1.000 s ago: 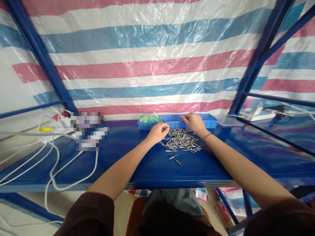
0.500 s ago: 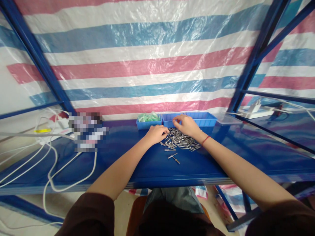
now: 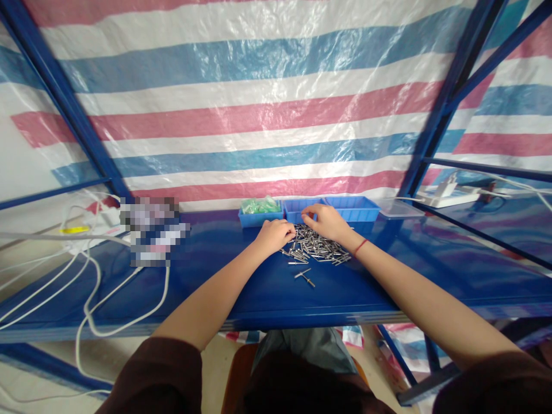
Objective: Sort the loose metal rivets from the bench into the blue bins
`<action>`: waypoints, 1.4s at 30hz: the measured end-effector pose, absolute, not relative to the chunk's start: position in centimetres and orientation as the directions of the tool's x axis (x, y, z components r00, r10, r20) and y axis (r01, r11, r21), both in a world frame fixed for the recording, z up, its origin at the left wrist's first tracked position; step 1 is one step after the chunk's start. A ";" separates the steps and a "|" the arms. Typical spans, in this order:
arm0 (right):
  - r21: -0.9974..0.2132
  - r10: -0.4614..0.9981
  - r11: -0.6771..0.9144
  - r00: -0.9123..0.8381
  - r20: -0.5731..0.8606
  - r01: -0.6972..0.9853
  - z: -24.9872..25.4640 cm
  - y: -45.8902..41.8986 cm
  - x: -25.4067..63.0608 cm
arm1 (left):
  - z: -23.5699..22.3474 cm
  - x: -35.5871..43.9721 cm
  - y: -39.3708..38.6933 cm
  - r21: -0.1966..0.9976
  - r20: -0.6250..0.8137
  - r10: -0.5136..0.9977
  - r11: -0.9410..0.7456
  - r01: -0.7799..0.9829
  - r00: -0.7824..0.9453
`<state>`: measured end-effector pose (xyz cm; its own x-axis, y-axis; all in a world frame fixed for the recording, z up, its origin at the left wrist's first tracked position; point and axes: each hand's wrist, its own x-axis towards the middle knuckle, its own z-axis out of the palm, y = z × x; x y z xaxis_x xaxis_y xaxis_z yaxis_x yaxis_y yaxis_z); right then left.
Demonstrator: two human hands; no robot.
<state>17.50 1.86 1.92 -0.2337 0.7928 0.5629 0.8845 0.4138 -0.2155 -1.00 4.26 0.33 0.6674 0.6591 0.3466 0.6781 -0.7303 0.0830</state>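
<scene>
A heap of silver blind rivets (image 3: 321,246) lies on the blue table, with a few loose ones (image 3: 305,277) nearer the front edge. My left hand (image 3: 276,234) is at the heap's left side, fingers curled and closed; whatever they hold is hidden. Over the heap's back edge, my right hand (image 3: 328,223) has its bent fingertips drawn together in front of the middle blue bin (image 3: 297,211). Anything in that pinch is too small to make out. A red string circles the right wrist.
Left of the middle bin, a blue bin (image 3: 261,219) holds green plastic bags. A longer blue bin (image 3: 356,210) and a clear lid (image 3: 399,209) sit to the right. White cables (image 3: 92,287) trail over the left side; a power strip (image 3: 451,196) stands at right.
My right hand has shifted very slightly left and down near the middle bin. The left hand and the rivet heap look almost the same.
</scene>
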 end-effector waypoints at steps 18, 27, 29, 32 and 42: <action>-0.318 0.827 0.454 -0.260 0.499 0.832 2.0 1.3 17.1 | 0.5 -1.2 4.3 0.099 0.435 0.697 -0.666 0.739 0.570; -0.807 0.886 0.436 -0.036 0.462 0.398 1.0 2.1 15.8 | -0.9 -0.1 5.1 0.712 0.557 0.762 -0.643 0.281 0.331; -0.829 0.885 0.445 -0.023 0.465 0.338 1.0 2.1 15.7 | -1.1 0.2 4.9 0.738 0.549 0.766 -0.632 0.236 0.334; -0.818 0.871 0.478 -0.049 0.490 0.319 1.0 2.0 15.5 | -1.2 0.5 4.8 0.774 0.520 0.778 -0.603 0.190 0.352; -0.548 0.752 0.575 -0.129 0.646 0.608 1.9 0.4 14.9 | -1.0 0.1 4.8 0.758 0.511 0.769 -0.614 0.221 0.384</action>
<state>14.89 0.38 1.93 -0.1293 0.7522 0.6461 0.6080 0.5749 -0.5476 0.14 4.80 -0.96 0.3842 0.7693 0.5105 0.2212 -0.6135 0.7580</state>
